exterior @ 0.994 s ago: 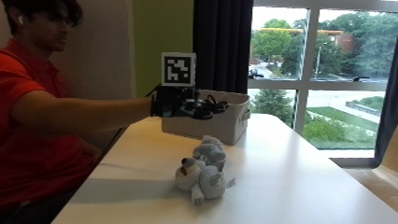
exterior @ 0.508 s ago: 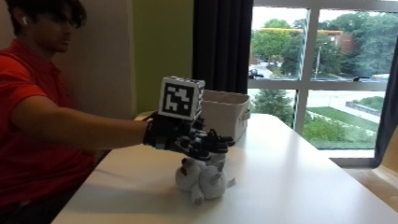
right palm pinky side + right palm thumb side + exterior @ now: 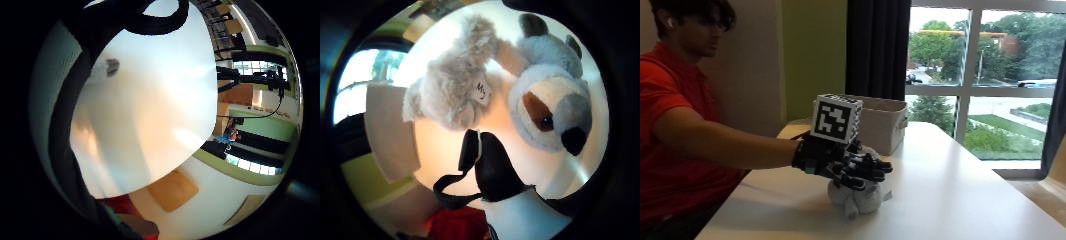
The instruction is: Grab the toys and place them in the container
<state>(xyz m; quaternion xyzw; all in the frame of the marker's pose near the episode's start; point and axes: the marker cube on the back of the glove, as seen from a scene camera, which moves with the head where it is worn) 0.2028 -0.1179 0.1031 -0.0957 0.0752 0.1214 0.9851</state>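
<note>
Toys lie on the white bench, in front of the person, and the gloved right hand is just above them; from the outside view 1 pale soft toy shows under the hand, partly hidden by it; the thumb side palm view shows 2 toys close to the palm, a fluffy grey toy and a plush animal with a blue-grey head, a brown eye patch and a black nose; they lie touching each other on the bench.

The hand is over the toys because they have to be picked up; its fingers are bent a little and hang down over the top of the pile; I cannot tell if they touch the fur, and they do not look wrapped round a toy yet; so I think the hand is only getting ready to grab.

The white container stands farther back on the bench, behind the hand and near the window; its top is open, so a toy can be dropped in from above; it is near the toys, so the carry should be short.

The grey toy has a small white tag with writing on it; it looks like "M" and then a mark I cannot read; no other words show.
</note>
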